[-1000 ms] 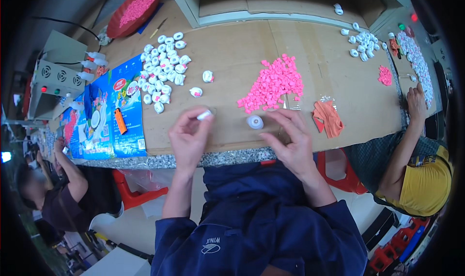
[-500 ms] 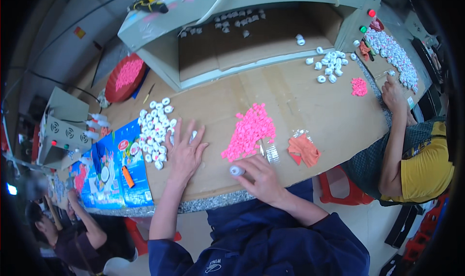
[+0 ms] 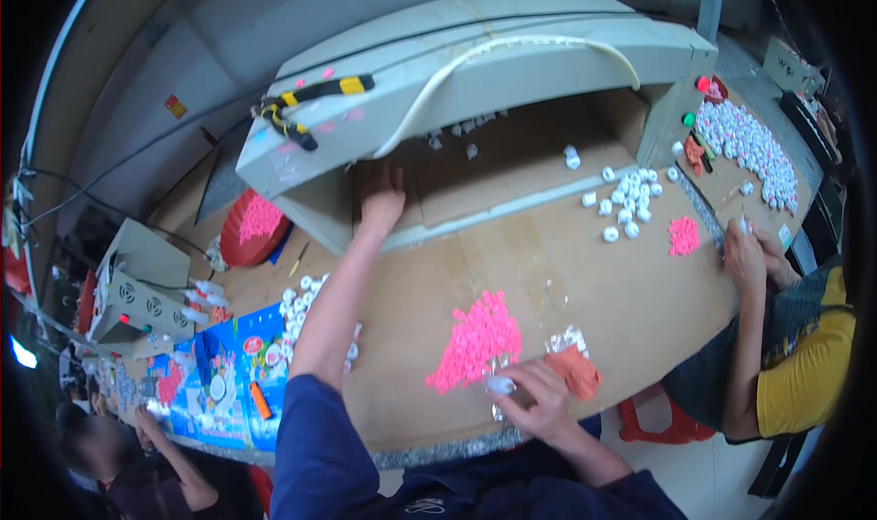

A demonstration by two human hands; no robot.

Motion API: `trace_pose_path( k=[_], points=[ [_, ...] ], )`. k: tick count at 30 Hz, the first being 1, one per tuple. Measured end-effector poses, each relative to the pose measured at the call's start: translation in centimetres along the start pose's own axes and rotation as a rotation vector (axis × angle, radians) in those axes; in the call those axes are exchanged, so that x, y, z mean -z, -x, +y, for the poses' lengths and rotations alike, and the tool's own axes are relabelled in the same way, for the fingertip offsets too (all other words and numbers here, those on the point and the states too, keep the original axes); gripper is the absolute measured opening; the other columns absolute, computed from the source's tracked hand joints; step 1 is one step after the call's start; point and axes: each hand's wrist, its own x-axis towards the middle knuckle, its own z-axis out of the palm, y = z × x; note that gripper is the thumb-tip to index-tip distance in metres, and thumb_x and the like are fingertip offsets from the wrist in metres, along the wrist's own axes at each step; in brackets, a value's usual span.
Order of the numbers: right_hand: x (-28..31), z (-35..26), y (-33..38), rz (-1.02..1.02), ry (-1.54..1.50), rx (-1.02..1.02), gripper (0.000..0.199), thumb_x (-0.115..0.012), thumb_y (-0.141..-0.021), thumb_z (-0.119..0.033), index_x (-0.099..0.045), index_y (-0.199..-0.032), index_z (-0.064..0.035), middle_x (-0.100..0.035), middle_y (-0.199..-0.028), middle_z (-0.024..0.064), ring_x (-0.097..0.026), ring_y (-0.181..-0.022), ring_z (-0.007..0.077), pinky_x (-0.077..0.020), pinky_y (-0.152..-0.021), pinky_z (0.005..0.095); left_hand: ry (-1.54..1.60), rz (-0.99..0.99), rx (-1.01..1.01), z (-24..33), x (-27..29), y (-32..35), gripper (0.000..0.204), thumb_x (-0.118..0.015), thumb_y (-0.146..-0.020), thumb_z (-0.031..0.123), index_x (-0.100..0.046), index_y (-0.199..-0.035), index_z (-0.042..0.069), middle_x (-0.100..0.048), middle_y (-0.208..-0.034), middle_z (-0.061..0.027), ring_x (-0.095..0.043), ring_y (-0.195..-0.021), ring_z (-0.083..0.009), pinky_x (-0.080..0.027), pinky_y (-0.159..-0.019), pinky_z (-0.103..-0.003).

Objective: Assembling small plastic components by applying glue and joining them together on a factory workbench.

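One small white bottle (image 3: 500,386) is sticking out from the pinched thumb and fingers of the right hand (image 3: 543,403), just below the pile of pink bits (image 3: 477,345). Its pale end is facing left, and its long way seems to be running from side to side; the fingers are hiding some of it, so I cannot tell how much it is tipping. Bare brown cardboard (image 3: 406,301) is making a wide open space between the left arm and the pink pile. On the right, an orange cloth (image 3: 577,372) is lying just beside the right hand. The stone table edge (image 3: 429,453) is curving along below. The left hand (image 3: 382,199) is reaching far forward into the wide mouth of the grey box (image 3: 530,73), with its arm stretching long past the white pieces (image 3: 300,301). Its back is showing and its fingers are fading into shadow, so I cannot tell how wide they are opening or whether they are holding anything.
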Motion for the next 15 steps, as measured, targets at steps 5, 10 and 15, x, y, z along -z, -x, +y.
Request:
trace_pose_path(
  k=[5,10,15],
  points=[
    [0.0,-0.3,-0.4,-0.013,0.018,-0.080,0.029,-0.073,-0.062,-0.008,-0.063,-0.088,-0.0018,-0.062,-0.078,0.0091,-0.059,-0.067,0.0201,-0.0456,-0.060,0.0282,0.189,0.466,-0.462,-9.5,-9.7,-10.4,0.036,-0.054,-0.082,0.028,-0.054,-0.111,0.007,-0.057,-0.107,-0.0167,-0.049,-0.105,-0.0367,-0.040,-0.088,-0.044],
    [0.3,-0.3,-0.5,-0.049,0.012,-0.224,0.032,-0.075,-0.063,-0.010,-0.063,-0.092,-0.0012,-0.063,-0.081,0.0090,-0.060,-0.069,0.0188,-0.0459,-0.060,0.0273,0.252,0.493,-0.496,-9.6,-15.1,-11.1,0.035,-0.054,-0.083,0.029,-0.055,-0.110,0.006,-0.057,-0.106,-0.0167,-0.050,-0.103,-0.0361,-0.041,-0.087,-0.044],
    [-0.3,0.3,-0.8,-0.024,-0.025,-0.224,0.034,-0.076,-0.063,-0.011,-0.062,-0.093,-0.0006,-0.063,-0.083,0.0097,-0.061,-0.071,0.0196,-0.0468,-0.061,0.0272,0.215,0.500,-0.492,-5.5,-19.3,-15.3,0.035,-0.054,-0.083,0.029,-0.055,-0.109,0.006,-0.057,-0.106,-0.0167,-0.051,-0.102,-0.0355,-0.042,-0.086,-0.043]
  ],
)
